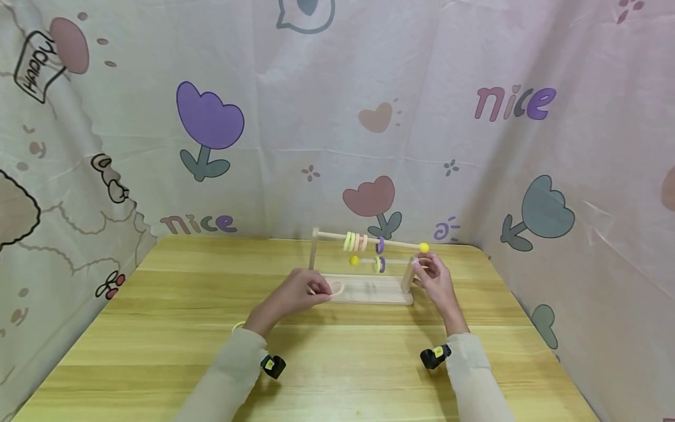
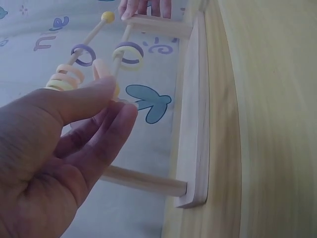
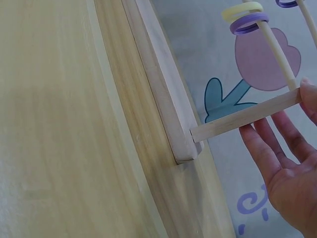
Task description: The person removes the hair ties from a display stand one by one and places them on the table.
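Observation:
My left hand [image 1: 303, 291] pinches a peach ring [image 1: 338, 288] between thumb and fingertips, in front of a wooden ring stand [image 1: 369, 289]. In the left wrist view the thumb partly covers that peach ring [image 2: 100, 69]. My right hand [image 1: 435, 280] grips the stand's short right post [image 3: 247, 115], thumb at its top and fingers along its far side. Yellow-green and peach rings and one purple ring [image 1: 379, 245] hang on the upper rod. The lower rod carries a yellow ring [image 3: 242, 11] and a purple ring [image 3: 249, 23]. Each rod ends in a yellow ball [image 1: 424, 248].
A yellow ring [image 1: 239, 325] lies on the wooden table [image 1: 364, 363] by my left wrist, partly hidden by it. The tall left post [image 1: 313, 251] holds the upper rod. A printed curtain [image 1: 295, 117] hangs behind the table.

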`<state>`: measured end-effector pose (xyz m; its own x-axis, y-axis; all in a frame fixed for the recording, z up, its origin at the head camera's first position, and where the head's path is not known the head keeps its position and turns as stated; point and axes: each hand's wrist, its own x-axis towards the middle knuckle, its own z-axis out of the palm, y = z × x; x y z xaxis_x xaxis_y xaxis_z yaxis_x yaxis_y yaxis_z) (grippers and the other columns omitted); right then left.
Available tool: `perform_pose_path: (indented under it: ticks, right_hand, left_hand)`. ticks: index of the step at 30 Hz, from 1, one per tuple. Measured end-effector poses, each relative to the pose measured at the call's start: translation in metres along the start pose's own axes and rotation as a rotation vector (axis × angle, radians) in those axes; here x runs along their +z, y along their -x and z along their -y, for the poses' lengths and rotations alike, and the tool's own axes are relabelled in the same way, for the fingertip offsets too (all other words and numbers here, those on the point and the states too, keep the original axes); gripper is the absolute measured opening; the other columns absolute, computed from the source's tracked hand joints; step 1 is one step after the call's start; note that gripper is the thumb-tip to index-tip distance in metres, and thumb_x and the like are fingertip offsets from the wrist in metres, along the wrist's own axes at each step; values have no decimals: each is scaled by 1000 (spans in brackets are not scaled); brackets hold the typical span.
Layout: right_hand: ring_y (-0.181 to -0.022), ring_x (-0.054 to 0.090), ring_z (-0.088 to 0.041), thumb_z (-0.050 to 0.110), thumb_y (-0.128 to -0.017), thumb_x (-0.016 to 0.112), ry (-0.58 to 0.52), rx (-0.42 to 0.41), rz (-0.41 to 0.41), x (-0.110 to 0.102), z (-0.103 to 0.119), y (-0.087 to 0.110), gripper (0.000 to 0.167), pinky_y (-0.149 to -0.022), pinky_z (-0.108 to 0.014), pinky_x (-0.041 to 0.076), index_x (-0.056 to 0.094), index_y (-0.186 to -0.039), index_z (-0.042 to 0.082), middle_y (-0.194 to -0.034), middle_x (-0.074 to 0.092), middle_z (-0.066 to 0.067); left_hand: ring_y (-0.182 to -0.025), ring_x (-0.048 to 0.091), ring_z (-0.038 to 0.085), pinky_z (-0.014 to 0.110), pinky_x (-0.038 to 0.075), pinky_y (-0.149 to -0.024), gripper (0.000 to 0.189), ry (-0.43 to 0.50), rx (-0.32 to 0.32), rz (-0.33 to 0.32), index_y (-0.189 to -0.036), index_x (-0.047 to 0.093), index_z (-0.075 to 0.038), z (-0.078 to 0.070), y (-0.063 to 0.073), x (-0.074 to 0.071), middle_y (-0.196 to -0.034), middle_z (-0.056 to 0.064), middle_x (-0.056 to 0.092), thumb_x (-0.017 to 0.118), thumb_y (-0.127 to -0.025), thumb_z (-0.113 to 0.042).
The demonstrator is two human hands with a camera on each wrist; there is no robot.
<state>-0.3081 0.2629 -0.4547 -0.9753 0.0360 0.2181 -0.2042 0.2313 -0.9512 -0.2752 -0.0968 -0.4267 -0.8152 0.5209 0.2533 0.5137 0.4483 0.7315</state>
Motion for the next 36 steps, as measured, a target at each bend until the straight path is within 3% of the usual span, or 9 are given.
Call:
perform_pose_path:
  ticks: [8,23,31,36]
  right_hand:
    - [-108,63,-15,22,-106,59,-1,3,-5,0,0,0,41,-92,-40,61,50,-139,-1,-129,57,-21]
    - [-107,63,-14,22,-106,59,-9,4,-9,0,0,0,41,-88,-33,62,50,-139,0,-127,58,-18]
    - [-111,63,-21,22,-106,59,-7,16,-11,1,0,-1,40,-92,-41,61,51,-138,0,-128,58,-20]
    - [-108,64,-18,22,-106,60,-10,10,-11,1,0,-1,40,-92,-45,61,51,-138,0,-127,58,-21]
  left_hand:
    - [-77,65,4,21,57,-71,5,-34,9,10,-86,78,-13,6,11,-12,-85,-1,74,80,-90,-10]
    - [-75,63,7,20,57,-73,6,-33,-55,84,-87,76,-14,16,27,-33,-84,-3,71,79,-91,-11]
    - [-77,63,6,22,58,-73,5,-54,-70,104,-87,77,-13,21,37,-44,-85,-2,72,79,-91,-12]
    - [-77,62,4,21,57,-72,7,-85,-62,114,-85,77,-15,28,44,-49,-85,-4,71,79,-90,-11]
